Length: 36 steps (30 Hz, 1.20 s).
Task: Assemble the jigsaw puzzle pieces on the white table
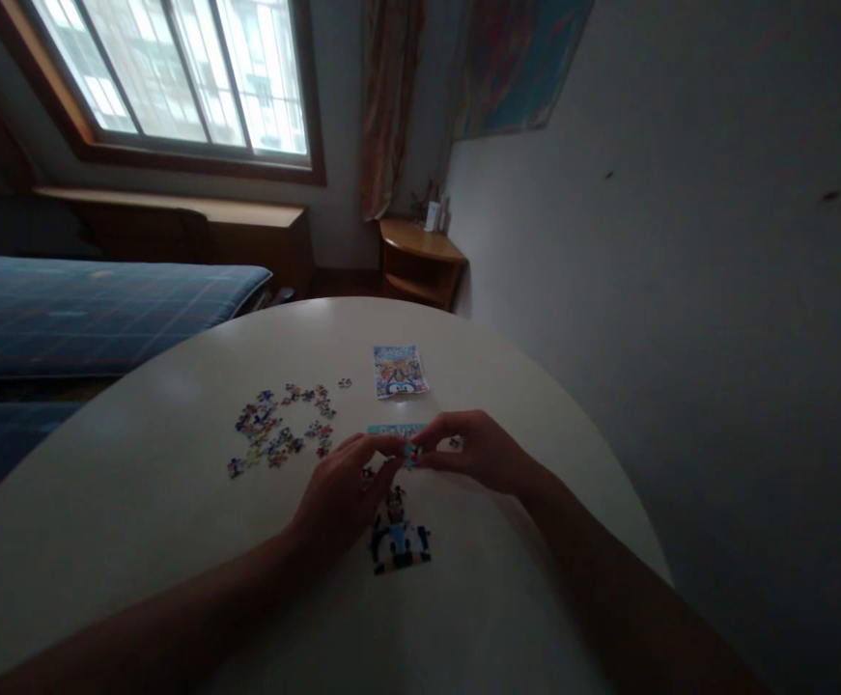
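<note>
My left hand [344, 492] and my right hand [474, 449] meet over a round white table [174, 541], fingertips pinched together on a small light-blue jigsaw piece [410, 452]. Just behind the fingers lies a short joined strip of blue pieces [391, 430]. A joined patch of dark, white and blue pieces [398, 541] sits below my left hand, partly hidden by it. Several loose pieces [279, 430] are scattered to the left. A small printed picture card [400, 371] lies farther back.
The table's far edge curves close to a grey wall on the right. Beyond it stand a wooden corner shelf [420, 261], a blue plaid bed [87, 309] at the left, a window and a curtain.
</note>
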Each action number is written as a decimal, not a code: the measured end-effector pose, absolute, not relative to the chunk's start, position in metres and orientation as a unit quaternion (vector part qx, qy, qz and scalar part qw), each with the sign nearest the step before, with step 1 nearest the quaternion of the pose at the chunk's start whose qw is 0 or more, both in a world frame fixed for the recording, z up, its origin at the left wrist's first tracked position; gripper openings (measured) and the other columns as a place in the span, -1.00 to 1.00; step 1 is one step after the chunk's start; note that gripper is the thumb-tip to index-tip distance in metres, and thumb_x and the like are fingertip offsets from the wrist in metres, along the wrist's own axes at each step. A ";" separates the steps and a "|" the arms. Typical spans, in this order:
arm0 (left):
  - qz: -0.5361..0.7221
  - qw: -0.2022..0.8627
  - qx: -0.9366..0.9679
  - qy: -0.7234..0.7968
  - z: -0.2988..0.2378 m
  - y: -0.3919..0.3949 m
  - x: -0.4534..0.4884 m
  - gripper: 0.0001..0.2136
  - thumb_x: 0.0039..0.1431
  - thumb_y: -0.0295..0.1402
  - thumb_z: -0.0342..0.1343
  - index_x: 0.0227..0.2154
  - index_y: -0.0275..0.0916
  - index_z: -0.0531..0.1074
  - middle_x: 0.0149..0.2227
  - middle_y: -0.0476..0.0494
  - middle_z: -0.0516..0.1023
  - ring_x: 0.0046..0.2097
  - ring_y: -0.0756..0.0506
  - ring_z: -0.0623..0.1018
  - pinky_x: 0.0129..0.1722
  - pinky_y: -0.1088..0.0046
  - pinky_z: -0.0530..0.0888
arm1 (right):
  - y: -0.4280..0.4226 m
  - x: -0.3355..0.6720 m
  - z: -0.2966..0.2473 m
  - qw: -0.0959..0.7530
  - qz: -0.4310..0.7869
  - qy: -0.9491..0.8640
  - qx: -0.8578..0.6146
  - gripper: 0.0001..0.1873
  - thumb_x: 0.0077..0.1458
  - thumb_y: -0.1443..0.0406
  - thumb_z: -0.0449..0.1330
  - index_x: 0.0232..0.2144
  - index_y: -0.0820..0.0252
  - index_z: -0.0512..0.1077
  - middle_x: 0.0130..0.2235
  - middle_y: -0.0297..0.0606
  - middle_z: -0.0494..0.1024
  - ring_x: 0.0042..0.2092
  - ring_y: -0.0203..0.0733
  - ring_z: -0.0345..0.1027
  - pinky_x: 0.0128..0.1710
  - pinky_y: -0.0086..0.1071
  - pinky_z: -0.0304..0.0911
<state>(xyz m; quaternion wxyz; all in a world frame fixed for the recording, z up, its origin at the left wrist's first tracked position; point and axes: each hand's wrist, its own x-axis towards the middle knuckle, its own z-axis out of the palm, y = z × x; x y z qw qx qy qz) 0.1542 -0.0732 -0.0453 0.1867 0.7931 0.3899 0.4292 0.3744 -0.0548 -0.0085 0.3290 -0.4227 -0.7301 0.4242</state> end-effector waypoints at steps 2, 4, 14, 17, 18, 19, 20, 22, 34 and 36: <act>0.437 0.187 0.789 0.390 -0.045 -0.073 0.154 -0.89 0.31 -0.38 0.06 -0.17 -0.16 0.47 -0.24 -0.09 0.63 -0.21 -0.09 0.62 -0.19 0.33 0.55 | -0.056 0.372 -0.008 0.333 0.424 -0.738 -0.407 -0.73 -0.04 0.17 0.41 -0.26 0.13 0.60 -0.35 -0.31 0.66 -0.30 -0.23 0.53 -0.23 -0.34 0.37; 0.445 0.184 0.786 0.389 -0.044 -0.072 0.153 -0.90 0.30 -0.37 0.07 -0.21 -0.16 0.48 -0.27 -0.07 0.63 -0.25 -0.08 0.61 -0.21 0.34 0.56 | -0.057 0.371 -0.007 0.335 0.423 -0.741 -0.400 -0.74 -0.05 0.18 0.42 -0.27 0.13 0.60 -0.35 -0.32 0.66 -0.31 -0.24 0.53 -0.23 -0.34 0.37; 0.453 0.191 0.781 0.385 -0.040 -0.071 0.154 -0.85 0.34 -0.31 0.05 -0.25 -0.18 0.52 -0.32 -0.08 0.62 -0.32 -0.05 0.60 -0.26 0.38 0.58 | -0.058 0.368 -0.007 0.334 0.384 -0.757 -0.409 -0.74 -0.07 0.13 0.43 -0.41 0.15 0.53 -0.38 -0.33 0.64 -0.32 -0.23 0.50 -0.25 -0.34 0.34; 0.454 0.203 0.787 0.366 -0.040 -0.071 0.153 -0.84 0.34 -0.31 0.05 -0.20 -0.18 0.53 -0.31 -0.10 0.63 -0.33 -0.05 0.60 -0.27 0.38 0.57 | -0.060 0.366 -0.005 0.334 0.367 -0.766 -0.409 -0.72 -0.08 0.14 0.44 -0.45 0.15 0.46 -0.37 -0.34 0.63 -0.32 -0.23 0.49 -0.28 -0.37 0.33; 0.454 0.208 0.790 0.356 -0.040 -0.071 0.153 -0.84 0.34 -0.32 0.05 -0.19 -0.18 0.53 -0.30 -0.11 0.62 -0.33 -0.05 0.60 -0.27 0.39 0.57 | -0.060 0.365 -0.005 0.332 0.358 -0.770 -0.410 -0.72 -0.07 0.14 0.43 -0.45 0.15 0.44 -0.37 -0.35 0.63 -0.33 -0.24 0.49 -0.29 -0.38 0.32; 0.455 0.214 0.793 0.342 -0.040 -0.071 0.153 -0.83 0.34 -0.33 0.05 -0.16 -0.18 0.53 -0.30 -0.11 0.62 -0.33 -0.04 0.59 -0.27 0.39 0.57 | -0.061 0.364 -0.005 0.332 0.346 -0.776 -0.411 -0.71 -0.07 0.15 0.43 -0.45 0.14 0.42 -0.38 -0.35 0.61 -0.34 -0.25 0.48 -0.29 -0.39 0.31; 0.456 0.223 0.796 0.330 -0.040 -0.071 0.153 -0.83 0.34 -0.34 0.05 -0.14 -0.18 0.53 -0.30 -0.11 0.62 -0.32 -0.04 0.59 -0.28 0.40 0.57 | -0.061 0.362 -0.005 0.334 0.331 -0.781 -0.410 -0.70 -0.07 0.17 0.44 -0.44 0.14 0.39 -0.38 -0.36 0.60 -0.35 -0.26 0.46 -0.30 -0.40 0.31; 0.456 0.244 0.797 0.311 -0.039 -0.071 0.154 -0.81 0.34 -0.37 0.05 -0.09 -0.18 0.53 -0.28 -0.11 0.62 -0.30 -0.04 0.58 -0.28 0.43 0.56 | -0.062 0.360 -0.007 0.344 0.298 -0.793 -0.404 -0.65 -0.09 0.18 0.45 -0.38 0.12 0.35 -0.38 -0.38 0.57 -0.36 -0.28 0.44 -0.31 -0.41 0.29; 0.469 0.363 0.721 0.358 -0.038 -0.072 0.156 -0.78 0.18 -0.43 0.15 -0.10 -0.21 0.41 -0.36 -0.05 0.64 -0.38 -0.02 0.61 -0.38 0.49 0.55 | -0.062 0.359 -0.009 0.330 0.199 -0.851 -0.356 -0.70 0.01 0.23 0.40 -0.20 0.07 0.44 -0.37 -0.40 0.56 -0.31 -0.28 0.45 -0.12 -0.32 0.27; 0.470 0.370 0.716 0.360 -0.039 -0.071 0.156 -0.79 0.18 -0.42 0.16 -0.12 -0.21 0.40 -0.36 -0.04 0.64 -0.39 -0.02 0.61 -0.40 0.50 0.55 | -0.062 0.359 -0.008 0.329 0.205 -0.849 -0.358 -0.72 0.02 0.22 0.40 -0.20 0.07 0.47 -0.36 -0.39 0.57 -0.31 -0.27 0.46 -0.12 -0.32 0.28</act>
